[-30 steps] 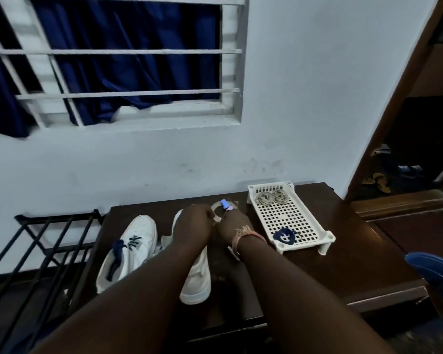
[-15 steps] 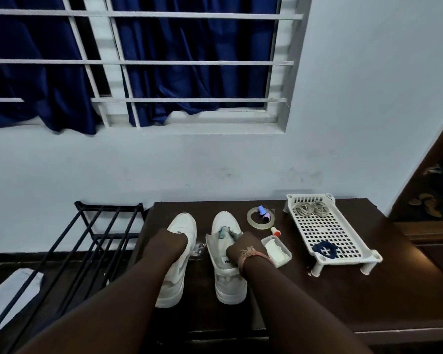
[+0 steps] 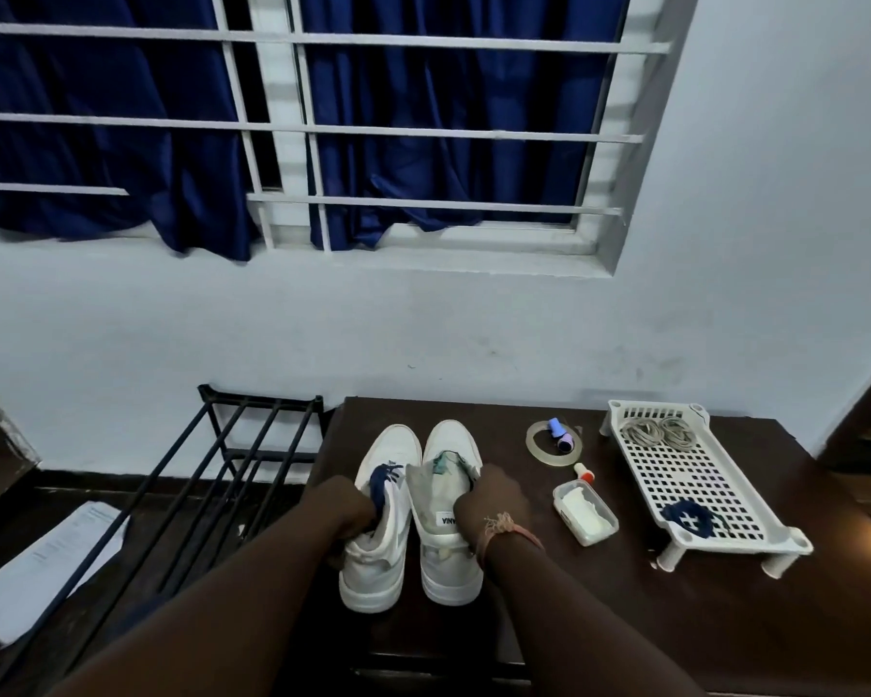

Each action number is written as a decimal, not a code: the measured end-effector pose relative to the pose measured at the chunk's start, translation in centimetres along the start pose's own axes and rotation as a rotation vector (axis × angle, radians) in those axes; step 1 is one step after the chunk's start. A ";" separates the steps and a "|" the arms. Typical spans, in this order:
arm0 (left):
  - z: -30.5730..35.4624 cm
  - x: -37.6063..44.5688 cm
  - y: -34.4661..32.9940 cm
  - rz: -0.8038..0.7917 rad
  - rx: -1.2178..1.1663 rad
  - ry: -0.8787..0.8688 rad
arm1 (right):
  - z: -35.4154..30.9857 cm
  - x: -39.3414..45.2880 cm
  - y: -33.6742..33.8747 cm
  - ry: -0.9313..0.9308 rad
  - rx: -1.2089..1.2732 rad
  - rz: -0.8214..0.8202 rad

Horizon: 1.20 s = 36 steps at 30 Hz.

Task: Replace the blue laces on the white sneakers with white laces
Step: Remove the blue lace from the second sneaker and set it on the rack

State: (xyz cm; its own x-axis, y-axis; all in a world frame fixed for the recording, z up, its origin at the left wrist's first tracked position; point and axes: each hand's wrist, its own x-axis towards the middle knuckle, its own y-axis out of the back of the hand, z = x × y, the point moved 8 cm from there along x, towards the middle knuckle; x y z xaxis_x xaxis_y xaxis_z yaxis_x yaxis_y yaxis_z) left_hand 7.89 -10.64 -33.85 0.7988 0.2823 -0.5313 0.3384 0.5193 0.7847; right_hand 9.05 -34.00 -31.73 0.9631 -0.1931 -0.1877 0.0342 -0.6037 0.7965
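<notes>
Currently both sneakers stand side by side on the desk (image 3: 624, 621). Left hand (image 3: 345, 510) grips the still blue-laced left sneaker (image 3: 380, 535) at its collar; right hand (image 3: 491, 505) holds the unlaced right sneaker (image 3: 446, 495), probably squaring them. White laces (image 3: 659, 434) lie coiled in the tray (image 3: 735, 500), well right.

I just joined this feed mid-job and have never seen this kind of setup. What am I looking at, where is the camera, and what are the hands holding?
No machine here: a person works bare-handed, filmed by one camera on their head, looking down. On the dark table stand two white sneakers. The left hand grips the left sneaker, which has a blue lace. The right hand holds the right sneaker at its opening. Beside them lie a tape roll, a small plastic box and a white tray with coiled pale laces and a blue lace bundle.
</notes>
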 end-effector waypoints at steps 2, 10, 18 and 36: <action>0.0 -0.4 1.1 0.164 0.091 -0.051 | -0.9 -0.3 -0.3 0.019 0.026 0.019; 0.1 -4.1 12.8 0.594 -0.039 -0.104 | -4.5 -2.2 -2.9 0.100 0.049 0.005; 5.0 -8.0 16.5 0.731 -0.154 -0.175 | -6.0 -2.2 -2.9 0.090 0.203 0.036; 14.5 -6.4 -5.1 0.160 -0.184 -0.402 | 5.8 0.2 2.4 0.096 0.465 -0.031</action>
State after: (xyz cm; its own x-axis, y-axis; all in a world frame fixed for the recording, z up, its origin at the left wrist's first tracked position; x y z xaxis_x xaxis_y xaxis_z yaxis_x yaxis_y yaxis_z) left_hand 8.25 -26.76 -29.79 0.9754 0.0543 -0.2135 0.1302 0.6396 0.7576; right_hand 7.82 -39.96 -33.20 0.9845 -0.1104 -0.1363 -0.0386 -0.8945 0.4453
